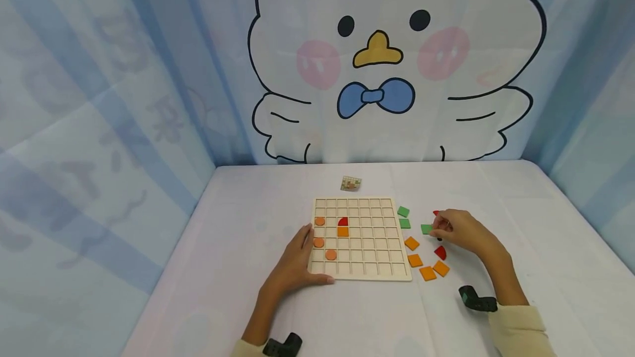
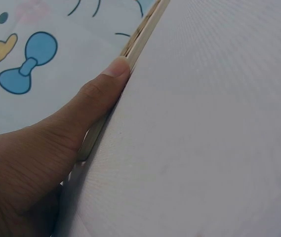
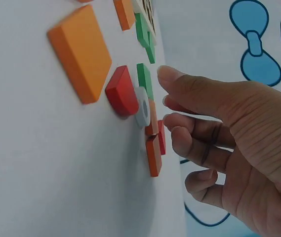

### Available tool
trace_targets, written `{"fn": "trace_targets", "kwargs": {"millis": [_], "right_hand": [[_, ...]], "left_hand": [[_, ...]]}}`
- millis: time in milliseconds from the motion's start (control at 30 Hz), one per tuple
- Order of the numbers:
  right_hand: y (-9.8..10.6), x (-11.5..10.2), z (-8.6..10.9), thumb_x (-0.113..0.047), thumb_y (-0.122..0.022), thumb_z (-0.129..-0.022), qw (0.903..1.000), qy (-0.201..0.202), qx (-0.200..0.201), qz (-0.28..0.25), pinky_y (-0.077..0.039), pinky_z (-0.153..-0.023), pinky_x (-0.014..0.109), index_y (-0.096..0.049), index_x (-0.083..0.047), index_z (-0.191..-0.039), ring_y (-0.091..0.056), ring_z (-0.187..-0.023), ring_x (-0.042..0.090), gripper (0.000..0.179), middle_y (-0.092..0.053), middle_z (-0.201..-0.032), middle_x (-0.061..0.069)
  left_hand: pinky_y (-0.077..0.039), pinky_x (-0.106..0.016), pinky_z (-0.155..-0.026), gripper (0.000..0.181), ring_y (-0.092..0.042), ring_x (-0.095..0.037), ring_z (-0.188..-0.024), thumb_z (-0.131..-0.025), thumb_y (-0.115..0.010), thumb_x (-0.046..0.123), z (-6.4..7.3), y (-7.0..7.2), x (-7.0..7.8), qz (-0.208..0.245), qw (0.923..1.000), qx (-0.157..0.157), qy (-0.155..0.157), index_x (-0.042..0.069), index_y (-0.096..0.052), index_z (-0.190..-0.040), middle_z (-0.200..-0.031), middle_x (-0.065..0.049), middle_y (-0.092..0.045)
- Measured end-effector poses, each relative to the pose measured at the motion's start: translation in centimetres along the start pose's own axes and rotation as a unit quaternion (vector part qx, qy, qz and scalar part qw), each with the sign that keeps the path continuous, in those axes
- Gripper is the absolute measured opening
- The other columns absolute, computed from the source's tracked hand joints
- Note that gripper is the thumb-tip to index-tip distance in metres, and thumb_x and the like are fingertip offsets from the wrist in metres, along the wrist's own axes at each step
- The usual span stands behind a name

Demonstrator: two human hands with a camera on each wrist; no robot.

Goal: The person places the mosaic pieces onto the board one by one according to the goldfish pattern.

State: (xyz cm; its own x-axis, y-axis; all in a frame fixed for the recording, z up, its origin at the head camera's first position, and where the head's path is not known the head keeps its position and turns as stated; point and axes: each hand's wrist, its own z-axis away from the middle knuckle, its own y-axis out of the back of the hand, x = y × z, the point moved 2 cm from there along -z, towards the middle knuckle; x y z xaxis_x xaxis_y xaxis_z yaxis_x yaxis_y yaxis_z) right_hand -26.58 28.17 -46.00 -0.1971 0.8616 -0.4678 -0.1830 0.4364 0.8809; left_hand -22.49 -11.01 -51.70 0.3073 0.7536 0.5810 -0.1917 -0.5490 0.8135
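A pale wooden grid board (image 1: 367,263) lies on the table, held at its near left corner by my left hand (image 1: 295,263). The left thumb (image 2: 98,94) lies along the near edge while the fingers run up the left side. On the board are orange discs (image 1: 331,254), a red quarter-round (image 1: 343,221) and an orange square (image 1: 343,231). My right hand (image 1: 461,230) hovers over loose pieces right of the board, nearest a green square (image 1: 426,229). In the right wrist view a gap shows between thumb and bent fingers, with no piece between them.
Loose orange squares (image 1: 428,273), green squares (image 1: 404,211) and a red quarter-round (image 1: 440,253) lie right of the board. A pale ring-shaped piece (image 3: 142,107) lies among them. Behind the board is a small patterned card (image 1: 351,183). A printed curtain (image 1: 377,142) hangs behind the table.
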Motion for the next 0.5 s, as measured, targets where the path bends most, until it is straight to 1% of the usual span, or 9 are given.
{"fn": "trace_targets", "kwargs": {"millis": [100,200,500], "right_hand": [[-0.3,0.7,0.6,-0.023,-0.077,-0.084,0.9998,-0.018,-0.007,-0.005,-0.045,-0.062,0.025,-0.064,-0.004,-0.09,-0.05,-0.071,0.015,0.024,-0.056,-0.074,0.0],[-0.3,1.1,1.1,-0.025,-0.077,-0.083,0.9997,-0.023,-0.01,-0.004,-0.043,-0.062,0.024,-0.062,-0.006,-0.089,-0.049,-0.072,0.015,0.026,-0.054,-0.073,0.0],[-0.5,1.3,1.6,-0.025,-0.077,-0.083,0.9999,-0.012,-0.003,-0.001,-0.044,-0.062,0.023,-0.062,-0.005,-0.089,-0.049,-0.072,0.014,0.026,-0.055,-0.074,0.0]], "left_hand": [[-0.028,-0.047,-0.119,0.134,-0.018,-0.028,-0.15,-0.061,-0.079,0.072,-0.1,-0.1,-0.1,-0.003,1.0,-0.003,0.003,0.005,-0.012,-0.156,-0.165,-0.008,-0.01],[-0.028,-0.048,-0.118,0.134,-0.019,-0.028,-0.15,-0.061,-0.078,0.072,-0.2,-0.1,-0.1,-0.002,1.0,-0.001,0.004,0.005,-0.012,-0.157,-0.165,-0.008,-0.009],[-0.028,-0.049,-0.118,0.134,-0.019,-0.03,-0.15,-0.061,-0.079,0.071,0.0,0.0,0.1,0.005,1.0,0.0,0.004,0.004,-0.014,-0.156,-0.164,-0.011,-0.011]]}}
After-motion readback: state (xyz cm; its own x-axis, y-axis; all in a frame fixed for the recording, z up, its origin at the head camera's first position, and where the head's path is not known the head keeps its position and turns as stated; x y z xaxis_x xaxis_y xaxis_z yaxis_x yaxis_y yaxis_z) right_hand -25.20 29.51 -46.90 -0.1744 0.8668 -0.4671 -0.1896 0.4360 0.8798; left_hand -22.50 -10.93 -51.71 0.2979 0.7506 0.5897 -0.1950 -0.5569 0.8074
